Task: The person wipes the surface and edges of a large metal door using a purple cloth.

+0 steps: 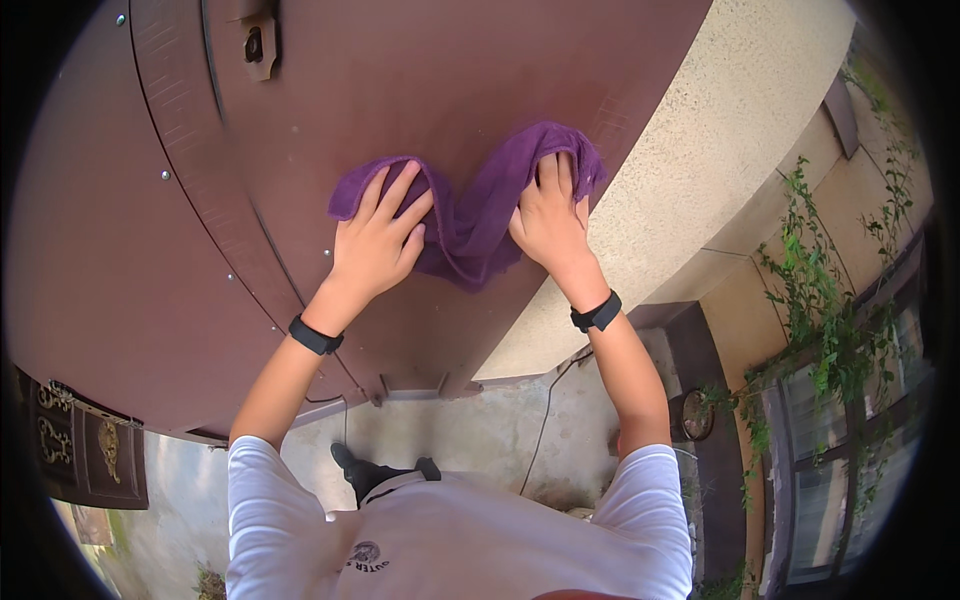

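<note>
A purple cloth (480,225) is bunched between my two hands against a brown metal door panel (420,90). My left hand (379,244) presses the cloth's left end to the panel, palm down, with the fingers spread. At the right end, my right hand (553,217) has its fingers curled into the cloth, and a fold covers some of the fingertips. The middle of the cloth sags in folds between the hands. Each wrist wears a black band.
A metal latch fitting (259,49) juts from the panel at upper left. Right of the panel stands a rough beige wall (690,150). A thin cable (547,405) crosses the concrete ground (480,435). Climbing vines (810,277) hang before a window (817,480).
</note>
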The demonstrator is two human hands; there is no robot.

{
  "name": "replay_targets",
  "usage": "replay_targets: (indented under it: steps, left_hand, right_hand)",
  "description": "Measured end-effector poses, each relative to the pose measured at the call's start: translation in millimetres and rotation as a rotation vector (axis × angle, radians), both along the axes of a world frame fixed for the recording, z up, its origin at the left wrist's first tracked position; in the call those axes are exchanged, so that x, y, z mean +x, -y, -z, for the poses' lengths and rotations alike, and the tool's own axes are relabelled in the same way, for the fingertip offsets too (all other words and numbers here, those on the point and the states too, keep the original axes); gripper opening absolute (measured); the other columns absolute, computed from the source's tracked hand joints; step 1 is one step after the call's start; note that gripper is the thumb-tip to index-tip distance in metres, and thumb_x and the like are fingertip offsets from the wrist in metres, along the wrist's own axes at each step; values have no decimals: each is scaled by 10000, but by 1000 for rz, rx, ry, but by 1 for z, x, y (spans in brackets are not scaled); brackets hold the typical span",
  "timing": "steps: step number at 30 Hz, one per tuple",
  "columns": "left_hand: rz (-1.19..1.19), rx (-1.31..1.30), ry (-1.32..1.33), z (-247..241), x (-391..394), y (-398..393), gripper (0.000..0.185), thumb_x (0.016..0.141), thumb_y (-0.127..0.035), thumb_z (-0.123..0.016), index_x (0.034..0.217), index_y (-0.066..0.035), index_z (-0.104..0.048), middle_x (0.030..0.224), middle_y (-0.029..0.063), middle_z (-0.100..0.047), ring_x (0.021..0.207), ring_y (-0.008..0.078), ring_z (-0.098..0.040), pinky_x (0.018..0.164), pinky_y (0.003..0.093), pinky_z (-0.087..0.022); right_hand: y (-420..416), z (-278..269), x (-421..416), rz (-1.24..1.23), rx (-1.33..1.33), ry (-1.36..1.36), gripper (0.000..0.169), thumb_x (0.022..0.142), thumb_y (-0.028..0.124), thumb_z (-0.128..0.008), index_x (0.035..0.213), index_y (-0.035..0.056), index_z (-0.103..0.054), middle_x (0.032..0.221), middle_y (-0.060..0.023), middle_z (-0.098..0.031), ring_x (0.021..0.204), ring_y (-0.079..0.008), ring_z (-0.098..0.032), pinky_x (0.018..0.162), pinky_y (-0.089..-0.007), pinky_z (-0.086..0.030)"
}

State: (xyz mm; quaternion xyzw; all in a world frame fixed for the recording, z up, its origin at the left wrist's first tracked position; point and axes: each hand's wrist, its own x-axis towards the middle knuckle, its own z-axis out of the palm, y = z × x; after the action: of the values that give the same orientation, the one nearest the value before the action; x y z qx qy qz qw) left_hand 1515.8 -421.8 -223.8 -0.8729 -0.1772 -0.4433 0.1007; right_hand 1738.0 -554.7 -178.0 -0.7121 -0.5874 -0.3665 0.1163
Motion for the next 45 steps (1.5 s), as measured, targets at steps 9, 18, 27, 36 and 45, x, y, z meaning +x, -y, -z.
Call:
replay_targets:
  steps: [9,18,27,36,45]
  left_hand:
    - [-93,188,288,-99,19,-4,416,962,-305,-587,1374,-250,-611,1605,44,-391,1459,319,-368,1096,486,-359]
    - [-202,223,311,-82,27,-1,446,892,-255,-656,1338,-256,-639,1599,28,-406,1439,319,-403,1035,446,-430]
    - [-213,228,236,-74,-4,-18,421,877,-293,-675,1297,-259,-660,1587,35,-422,1446,311,-394,1021,440,-445]
    - [-249,256,447,-95,55,8,453,845,-244,-677,1297,-280,-663,1559,37,-468,1381,303,-479,947,380,-475]
    - [-38,201,235,-35,34,9,443,782,-269,-762,1217,-276,-677,1540,-4,-490,1363,243,-495,960,352,-467]
  right_hand:
    - [-14,-80,10,-143,549,-22,659,949,339,-564,1484,-12,-407,1575,-339,-229,1475,-551,-147,1165,-621,-244]
    - [-46,-31,-41,-197,375,115,513,813,198,-626,1282,-8,-593,1495,-199,-411,1403,-431,-375,1068,-603,-355]
    - [-3,-47,-2,-234,308,195,478,818,347,-707,1229,112,-642,1366,-135,-548,1250,-365,-530,989,-532,-430]
    - [-31,-35,-20,-110,433,-208,1050,835,462,-700,1543,-85,-151,1603,-347,-149,1437,-544,-280,1133,-582,-324]
    - [6,6,2,-125,220,102,493,783,212,-651,1252,61,-652,1383,-194,-509,1310,-412,-471,1077,-578,-357]
